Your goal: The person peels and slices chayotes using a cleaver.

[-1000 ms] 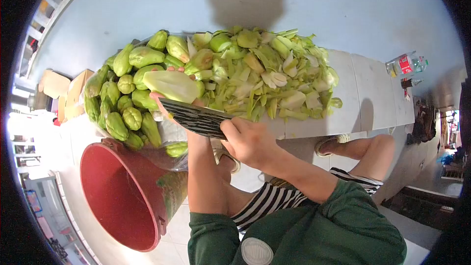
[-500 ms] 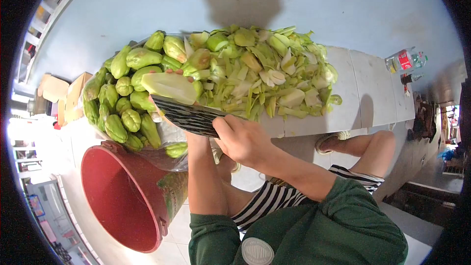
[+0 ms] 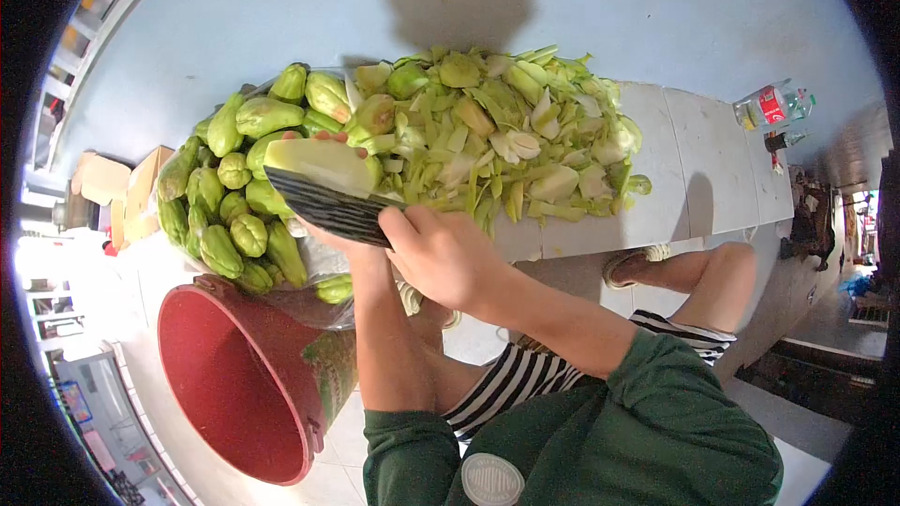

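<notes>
My left hand (image 3: 349,249) is closed round a pale, peeled chayote (image 3: 326,161), its fingertips showing at the far side and much of the palm hidden by the blade. Gripped in my right hand (image 3: 444,257) is a knife (image 3: 323,205) with a broad, dark, streaked blade. That blade lies along the near side of the chayote. Just beyond and to the right is a heap of green peelings and cut pieces (image 3: 511,145). Whole unpeeled chayotes (image 3: 248,234) are piled at the left, some on clear plastic.
A large red bin (image 3: 225,375) stands open on the floor at the left. The tiled ledge (image 3: 656,131) runs along a pale blue wall. Plastic bottles (image 3: 773,107) sit at its right end. Cardboard boxes (image 3: 145,187) are behind the bin.
My right hand and the knife have moved left and slightly up along the chayote. My left hand still holds the chayote in nearly the same place.
</notes>
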Motion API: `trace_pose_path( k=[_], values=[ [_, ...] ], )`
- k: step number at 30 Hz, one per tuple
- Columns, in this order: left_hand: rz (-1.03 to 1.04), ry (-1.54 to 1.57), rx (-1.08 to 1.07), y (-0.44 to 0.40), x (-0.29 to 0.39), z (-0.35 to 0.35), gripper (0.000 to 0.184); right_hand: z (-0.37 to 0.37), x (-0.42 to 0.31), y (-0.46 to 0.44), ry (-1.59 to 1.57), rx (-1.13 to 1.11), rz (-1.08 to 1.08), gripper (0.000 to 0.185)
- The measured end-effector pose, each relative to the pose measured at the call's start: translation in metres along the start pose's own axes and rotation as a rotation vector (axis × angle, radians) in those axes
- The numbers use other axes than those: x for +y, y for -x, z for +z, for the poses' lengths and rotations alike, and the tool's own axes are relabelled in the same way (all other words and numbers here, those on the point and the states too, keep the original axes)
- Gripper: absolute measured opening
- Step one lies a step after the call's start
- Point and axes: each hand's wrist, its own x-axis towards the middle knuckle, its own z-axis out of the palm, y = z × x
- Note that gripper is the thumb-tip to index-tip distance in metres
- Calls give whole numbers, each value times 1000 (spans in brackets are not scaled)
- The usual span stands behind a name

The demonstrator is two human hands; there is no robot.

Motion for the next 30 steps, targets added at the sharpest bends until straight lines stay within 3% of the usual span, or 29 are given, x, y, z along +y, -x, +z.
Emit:
trace_pose_path(
  k=[11,20,24,26,30],
  values=[
    [-29,-28,37,4,0,10,52,5,2,-1,40,-34,49,18],
    [48,-319,96,-1,6,16,53,6,7,-14,-88,-44,66,21],
    [-64,-375,151,-1,12,20,56,-18,24,-29,-298,-71,118,19],
    [-126,-372,293,-4,8,11,58,-39,31,-36,-323,-154,112,22],
    [-260,-438,186,0,18,27,58,-47,42,-34,-221,-104,184,22]
  ],
)
